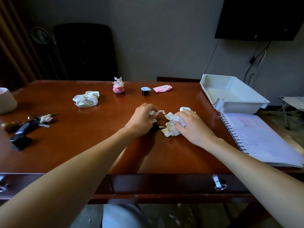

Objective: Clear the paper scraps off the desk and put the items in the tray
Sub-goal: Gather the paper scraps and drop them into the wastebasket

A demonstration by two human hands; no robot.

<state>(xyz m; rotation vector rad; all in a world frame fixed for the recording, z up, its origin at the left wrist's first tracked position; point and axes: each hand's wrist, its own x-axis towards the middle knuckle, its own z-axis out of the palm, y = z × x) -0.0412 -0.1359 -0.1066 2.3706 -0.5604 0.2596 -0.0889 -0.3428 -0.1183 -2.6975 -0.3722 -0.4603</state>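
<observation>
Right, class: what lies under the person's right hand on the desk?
Crumpled paper scraps show under the right hand, whose fingers curl over them. The palm covers the rest of the wad, so anything more beneath it cannot be seen.

Desk [82,145], read from its centre. Centre: paper scraps [171,127], left hand [142,120] gripping those at 9, right hand [192,125] gripping those at 3.
- 12 o'clock, far edge: capped pot [145,90], with packet [162,88] just right of it and toothpick holder [118,87] to its left.
- 10: bundled cloth [86,99].
- 9: key bunch [31,124]; bowl [6,101] behind it at the desk's edge.
- 2: tray [243,105].
- 4: spiral notebook [266,139], lying just in front of the tray.
</observation>
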